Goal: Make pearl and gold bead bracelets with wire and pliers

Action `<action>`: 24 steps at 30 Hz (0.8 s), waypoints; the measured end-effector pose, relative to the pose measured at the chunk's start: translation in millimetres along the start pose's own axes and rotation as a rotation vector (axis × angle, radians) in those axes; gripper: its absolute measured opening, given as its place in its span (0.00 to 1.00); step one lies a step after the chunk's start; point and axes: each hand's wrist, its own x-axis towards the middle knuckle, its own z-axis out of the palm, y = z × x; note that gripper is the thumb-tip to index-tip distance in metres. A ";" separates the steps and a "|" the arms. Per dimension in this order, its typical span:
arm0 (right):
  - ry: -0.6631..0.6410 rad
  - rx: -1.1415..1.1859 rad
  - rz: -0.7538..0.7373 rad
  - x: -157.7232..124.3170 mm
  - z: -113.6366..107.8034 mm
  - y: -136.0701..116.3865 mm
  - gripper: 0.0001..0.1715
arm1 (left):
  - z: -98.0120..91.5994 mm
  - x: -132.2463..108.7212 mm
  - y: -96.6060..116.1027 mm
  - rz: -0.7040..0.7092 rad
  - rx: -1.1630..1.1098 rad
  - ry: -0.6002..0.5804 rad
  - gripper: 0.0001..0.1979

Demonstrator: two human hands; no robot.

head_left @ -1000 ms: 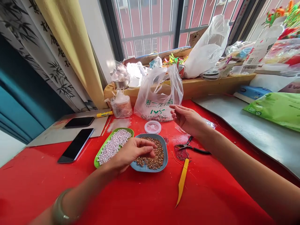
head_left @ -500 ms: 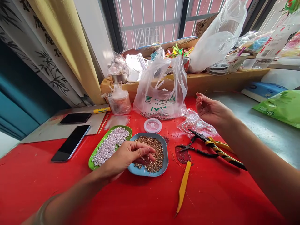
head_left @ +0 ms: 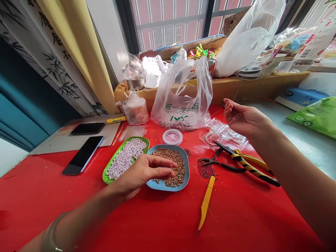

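My narrowed left hand [head_left: 148, 171] hovers over gold beads [head_left: 180, 168], its hold too fine to tell; my right hand [head_left: 244, 119] pinches a thin strand [head_left: 235, 96], likely keeping it clear.

Left hand [head_left: 147, 170] held forward, thumb and forefinger slightly parted; right hand [head_left: 244, 118] held farther out, fingers curled inward, forearm slanting.

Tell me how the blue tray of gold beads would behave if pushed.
The blue tray would probably slide rather than tip, being broad and low on the red tabletop. The gold beads look small, rounded and loose, so they would likely shift or roll. A hard knock might spill some, since the tray looks shallow.
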 end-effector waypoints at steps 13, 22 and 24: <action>0.032 -0.146 -0.201 -12.1 7.1 -17.4 0.10 | 8.9 -11.1 2.8 -0.077 0.051 -0.050 0.08; 0.083 -0.849 -0.640 -29.4 6.6 -10.6 0.09 | 15.2 -21.1 8.3 -0.056 -0.001 -0.026 0.03; 0.129 -1.052 -0.775 -37.5 8.3 -5.2 0.15 | 15.9 -21.9 10.0 -0.057 -0.033 -0.026 0.03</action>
